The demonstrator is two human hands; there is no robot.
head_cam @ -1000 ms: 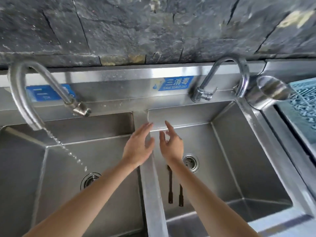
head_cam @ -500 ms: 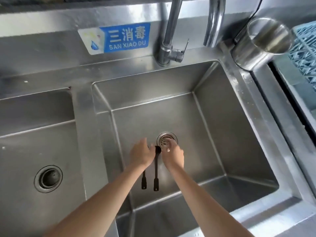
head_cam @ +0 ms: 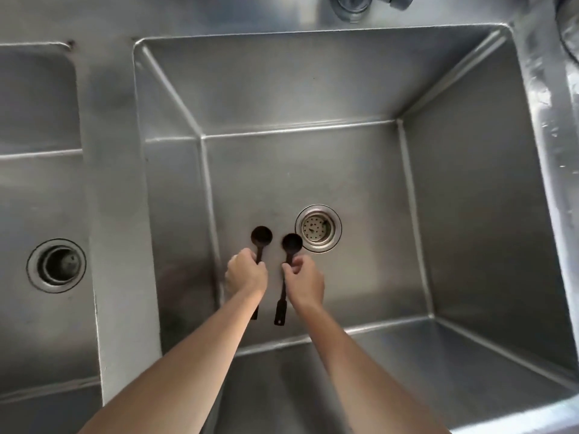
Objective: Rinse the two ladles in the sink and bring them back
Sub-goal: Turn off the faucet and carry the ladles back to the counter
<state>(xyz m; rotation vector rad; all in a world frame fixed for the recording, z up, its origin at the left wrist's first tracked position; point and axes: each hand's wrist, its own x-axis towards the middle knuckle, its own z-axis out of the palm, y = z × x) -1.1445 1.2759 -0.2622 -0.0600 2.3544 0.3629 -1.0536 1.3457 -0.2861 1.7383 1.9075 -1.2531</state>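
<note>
Two small black ladles lie side by side on the floor of the right steel sink basin (head_cam: 463, 195), bowls pointing away from me. My left hand (head_cam: 246, 273) is closed around the handle of the left ladle (head_cam: 261, 237); its handle end peeks out below my wrist. My right hand (head_cam: 304, 280) pinches the upper handle of the right ladle (head_cam: 291, 242), whose handle end shows between my forearms. Both ladle bowls sit just left of the drain strainer (head_cam: 318, 228).
A second basin with its own drain (head_cam: 56, 265) lies to the left, split off by a steel divider (head_cam: 116, 233). The tap base (head_cam: 352, 3) is at the top edge. A wet steel ledge (head_cam: 551, 126) runs along the right.
My view has dropped from the taps and wall down into the right basin. Both hands reached down and closed on the ladle handles; the ladle bowls now show.
</note>
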